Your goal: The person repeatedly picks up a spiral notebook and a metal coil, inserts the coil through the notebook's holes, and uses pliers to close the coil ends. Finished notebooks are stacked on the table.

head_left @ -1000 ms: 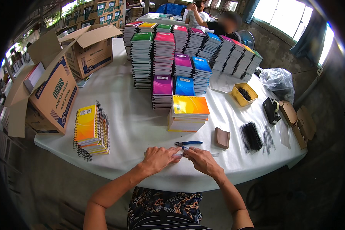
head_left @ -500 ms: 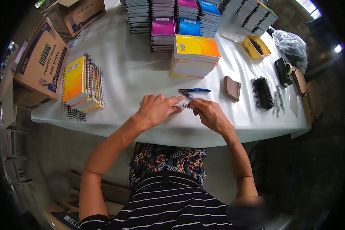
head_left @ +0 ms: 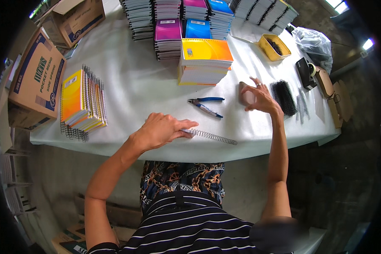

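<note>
My left hand (head_left: 163,130) is closed on a small notebook (head_left: 187,132), mostly hidden under the fingers with only a pale edge showing. A long dark wire coil (head_left: 216,137) runs out from it to the right over the table. My right hand (head_left: 262,98) reaches over a brown block (head_left: 246,94), thumb and fingers spread around it; whether they touch it I cannot tell. Blue-handled pliers (head_left: 207,106) lie between my hands with their handles apart.
A yellow-orange notebook stack (head_left: 205,63) stands ahead, purple and blue stacks (head_left: 168,31) behind it. Coil-bound notebooks (head_left: 82,101) stand at left beside cardboard boxes (head_left: 38,80). At right are loose coils (head_left: 283,97), a yellow tub (head_left: 275,47) and a tape dispenser (head_left: 305,73).
My right hand has let go of the pliers, which now lie on the table, and moved right to the brown block. My left hand has come slightly nearer with the notebook and coil.
</note>
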